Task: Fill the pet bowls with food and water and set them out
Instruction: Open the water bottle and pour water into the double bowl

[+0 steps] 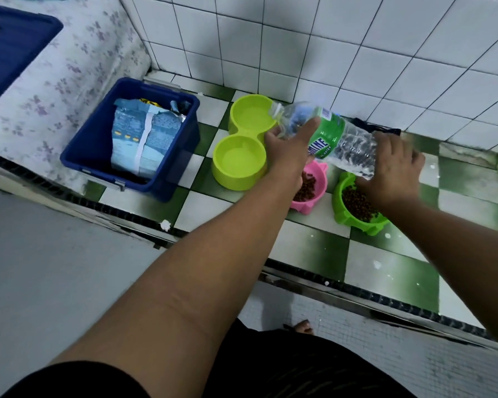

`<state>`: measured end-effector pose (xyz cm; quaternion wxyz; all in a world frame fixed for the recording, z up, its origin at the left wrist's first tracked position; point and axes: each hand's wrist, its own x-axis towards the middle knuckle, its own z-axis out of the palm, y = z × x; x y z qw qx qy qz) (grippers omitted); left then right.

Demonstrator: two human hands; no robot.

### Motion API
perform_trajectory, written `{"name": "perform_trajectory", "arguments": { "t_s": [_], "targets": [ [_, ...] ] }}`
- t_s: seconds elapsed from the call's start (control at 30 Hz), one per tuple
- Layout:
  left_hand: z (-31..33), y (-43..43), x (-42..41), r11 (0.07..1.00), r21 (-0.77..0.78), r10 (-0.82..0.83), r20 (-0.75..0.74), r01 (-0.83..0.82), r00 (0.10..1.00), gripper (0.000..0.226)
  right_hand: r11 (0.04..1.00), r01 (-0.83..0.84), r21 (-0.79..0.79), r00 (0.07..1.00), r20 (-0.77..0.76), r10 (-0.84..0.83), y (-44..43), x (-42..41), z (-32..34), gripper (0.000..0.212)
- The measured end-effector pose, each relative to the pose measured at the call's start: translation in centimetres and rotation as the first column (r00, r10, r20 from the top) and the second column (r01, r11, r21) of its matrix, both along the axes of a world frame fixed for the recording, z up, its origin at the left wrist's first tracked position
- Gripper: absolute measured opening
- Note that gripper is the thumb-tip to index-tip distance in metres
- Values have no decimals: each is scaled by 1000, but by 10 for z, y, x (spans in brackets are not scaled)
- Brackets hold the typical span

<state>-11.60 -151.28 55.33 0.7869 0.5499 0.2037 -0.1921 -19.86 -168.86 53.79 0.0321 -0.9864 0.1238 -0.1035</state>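
A clear water bottle (354, 147) with a green label lies tilted on its side, its open mouth over the far cup of a lime-green double bowl (236, 176). Both cups hold water. My left hand (288, 147) grips the bottle near its neck. My right hand (391, 170) holds its base end. Under the bottle stand a pink bowl (319, 191) and a green bowl (342, 214), each with brown kibble in it.
A blue plastic bin (184, 168) holding an opened pet food bag (138, 139) stands left of the bowls on the green-and-white checked floor. A flower-patterned surface with a blue lid (9, 50) lies at far left. White tiled wall runs behind. My bare foot (302, 327) shows below.
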Motion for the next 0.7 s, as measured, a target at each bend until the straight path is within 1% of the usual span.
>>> {"name": "perform_trajectory", "arguments": {
  "t_s": [0.13, 0.3, 0.47, 0.7],
  "targets": [
    [-11, 2, -17, 999, 19, 32, -29, -32, 999, 73, 1000, -30, -9, 999, -33, 30, 0, -15, -2, 97],
    [-15, 5, -28, 998, -40, 37, -70, -39, 997, 70, 998, -59, -33, 997, -49, 57, -2, -25, -2, 95],
    [-19, 9, -34, 999, -14, 46, -115, -48, 992, 72, 992, -96, -85, 994, -68, 91, -2, -29, 0, 94],
    [-27, 14, -31, 999, -13, 50, -130, -52, 990, 58, 989, -113, -100, 992, -75, 106, 5, -30, 1, 93]
  ]
}}
